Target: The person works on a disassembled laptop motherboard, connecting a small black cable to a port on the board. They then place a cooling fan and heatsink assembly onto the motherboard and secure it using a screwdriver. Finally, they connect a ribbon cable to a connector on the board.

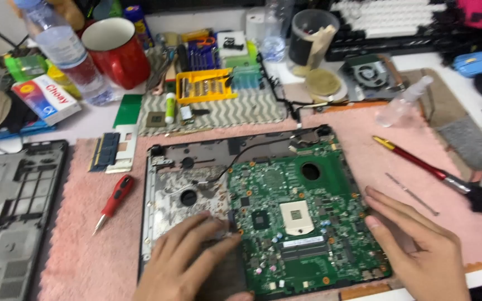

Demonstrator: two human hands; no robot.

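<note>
Both hands flat: L hand [188, 259] & R hand [419, 245] flank green motherboard [302, 223].

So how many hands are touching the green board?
2: the left hand rests on the green board's left edge, the right hand on its right edge.

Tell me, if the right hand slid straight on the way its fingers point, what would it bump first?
Probably the green circuit board: the right hand points up-left, its fingertips at the board's right edge, though height above it is unclear.
</note>
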